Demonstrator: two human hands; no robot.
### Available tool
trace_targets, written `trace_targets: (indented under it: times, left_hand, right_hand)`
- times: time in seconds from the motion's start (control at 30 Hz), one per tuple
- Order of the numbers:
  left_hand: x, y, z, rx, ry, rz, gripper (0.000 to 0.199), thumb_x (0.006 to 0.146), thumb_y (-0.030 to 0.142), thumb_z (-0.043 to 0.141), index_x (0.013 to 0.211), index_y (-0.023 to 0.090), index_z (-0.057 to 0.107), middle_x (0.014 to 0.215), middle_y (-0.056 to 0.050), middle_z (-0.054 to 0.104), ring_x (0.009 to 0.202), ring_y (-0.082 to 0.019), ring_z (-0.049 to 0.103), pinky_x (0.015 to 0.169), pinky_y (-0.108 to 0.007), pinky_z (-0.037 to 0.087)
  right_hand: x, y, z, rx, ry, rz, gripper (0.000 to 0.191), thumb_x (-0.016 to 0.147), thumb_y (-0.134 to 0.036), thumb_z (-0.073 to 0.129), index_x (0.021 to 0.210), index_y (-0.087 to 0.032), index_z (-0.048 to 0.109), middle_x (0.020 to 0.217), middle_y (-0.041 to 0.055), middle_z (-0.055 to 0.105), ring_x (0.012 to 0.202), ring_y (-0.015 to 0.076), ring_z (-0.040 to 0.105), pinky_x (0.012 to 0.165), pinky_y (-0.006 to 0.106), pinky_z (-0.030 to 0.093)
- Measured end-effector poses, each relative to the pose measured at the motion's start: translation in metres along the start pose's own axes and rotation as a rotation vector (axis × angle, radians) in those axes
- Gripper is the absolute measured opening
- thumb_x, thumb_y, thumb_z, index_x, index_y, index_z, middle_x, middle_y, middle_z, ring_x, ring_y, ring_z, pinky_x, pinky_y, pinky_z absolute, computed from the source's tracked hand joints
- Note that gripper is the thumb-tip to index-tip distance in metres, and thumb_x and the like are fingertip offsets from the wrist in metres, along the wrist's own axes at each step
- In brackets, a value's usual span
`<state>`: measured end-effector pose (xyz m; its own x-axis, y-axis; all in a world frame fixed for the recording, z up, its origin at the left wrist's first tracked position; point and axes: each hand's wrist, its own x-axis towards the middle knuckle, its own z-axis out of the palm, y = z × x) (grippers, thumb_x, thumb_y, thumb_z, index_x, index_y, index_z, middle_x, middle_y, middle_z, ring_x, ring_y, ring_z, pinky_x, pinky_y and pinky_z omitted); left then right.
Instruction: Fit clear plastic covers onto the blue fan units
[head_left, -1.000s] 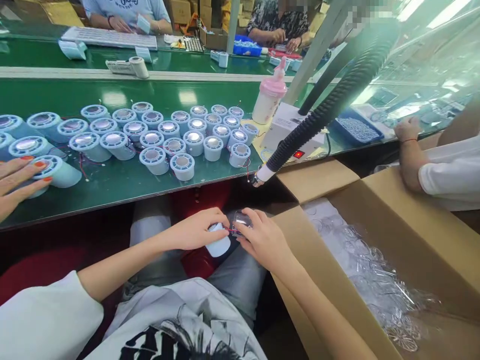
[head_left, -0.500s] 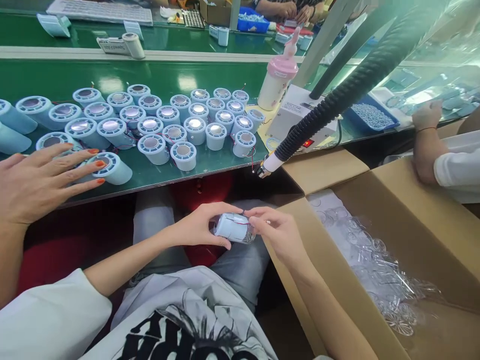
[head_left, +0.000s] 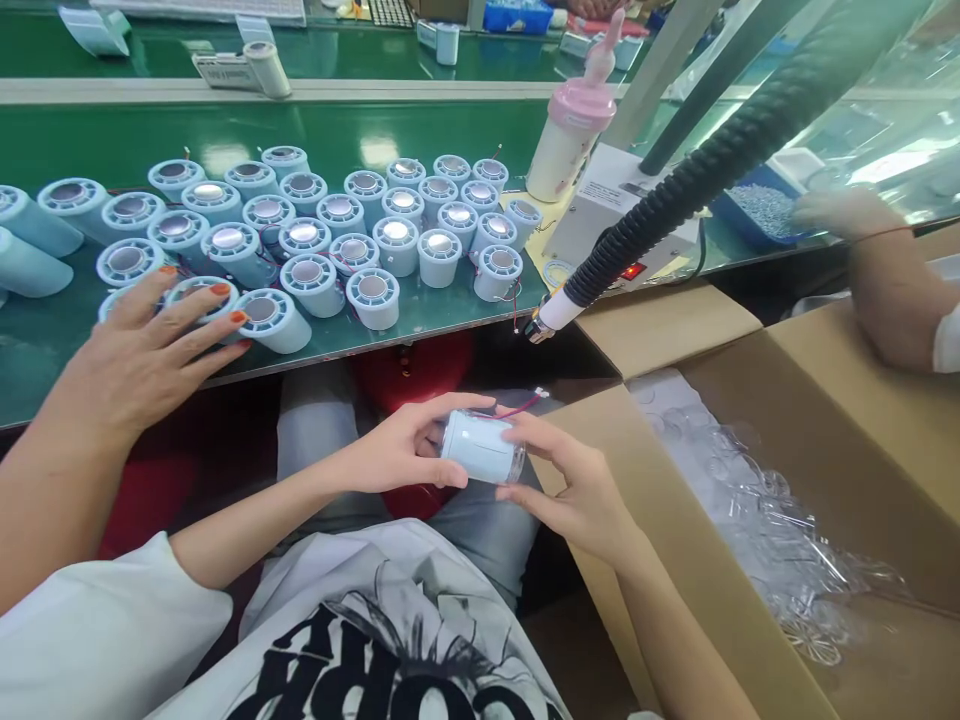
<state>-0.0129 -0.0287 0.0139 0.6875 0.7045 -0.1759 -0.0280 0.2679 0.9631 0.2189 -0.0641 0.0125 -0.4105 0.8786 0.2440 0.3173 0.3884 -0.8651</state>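
My left hand [head_left: 409, 447] and my right hand [head_left: 574, 475] hold a light blue cylindrical housing [head_left: 480, 447] between them above my lap. It lies on its side with a clear plastic cover around it. From its upper side a thin red wire [head_left: 519, 408] runs out to a small white connector. My left fingers and thumb wrap the left end; my right fingers and thumb grip the right end. On the bench, several similar blue housings [head_left: 373, 298] stand with round metallic centres facing up, some with red wires.
A co-worker's hand [head_left: 165, 350] with orange nails rests over housings at the left. A black flexible hose [head_left: 660, 190] with a metal tip hangs by a grey box [head_left: 600, 200] and a pink-topped bottle [head_left: 574, 130]. An open carton [head_left: 675, 530] holds clear plastic parts.
My right hand has turned and moved from the wire to the housing's right end; the connector now sticks up free. At the left, the co-worker's hand has moved right, pushing some housings along.
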Motion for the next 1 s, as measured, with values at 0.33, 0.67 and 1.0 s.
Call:
trace_targets:
  times: [0.33, 0.67, 1.0]
  left_hand:
    - [-0.006, 0.009, -0.001, 0.239, -0.029, 0.127, 0.073, 0.068, 0.024, 0.078, 0.134, 0.026, 0.047, 0.131, -0.011, 0.056, 0.114, -0.024, 0.058, 0.094, -0.034, 0.049]
    - [-0.009, 0.012, -0.003, 0.348, -0.055, 0.193, 0.072, 0.070, 0.024, 0.077, 0.136, 0.026, 0.047, 0.141, -0.012, 0.048, 0.126, -0.027, 0.050, 0.099, -0.037, 0.047]
    - [-0.010, 0.013, -0.005, 0.427, -0.078, 0.283, 0.074, 0.070, 0.018, 0.076, 0.137, 0.027, 0.045, 0.142, -0.011, 0.047, 0.130, -0.027, 0.046, 0.102, -0.038, 0.044]
  right_hand:
    - [-0.001, -0.011, 0.000, 0.303, -0.015, 0.174, 0.050, 0.072, -0.022, 0.078, 0.116, -0.028, 0.056, 0.115, 0.0040, 0.065, 0.106, 0.0205, 0.063, 0.089, 0.034, 0.057]
    - [0.004, -0.018, -0.002, 0.533, -0.061, 0.436, 0.049, 0.070, -0.034, 0.079, 0.111, -0.024, 0.053, 0.106, 0.0070, 0.065, 0.092, 0.0197, 0.065, 0.079, 0.034, 0.057]
    - [0.007, -0.019, 0.002, 0.712, -0.061, 0.546, 0.042, 0.073, -0.043, 0.073, 0.104, -0.023, 0.053, 0.091, 0.0026, 0.066, 0.073, 0.0144, 0.064, 0.065, 0.027, 0.055]
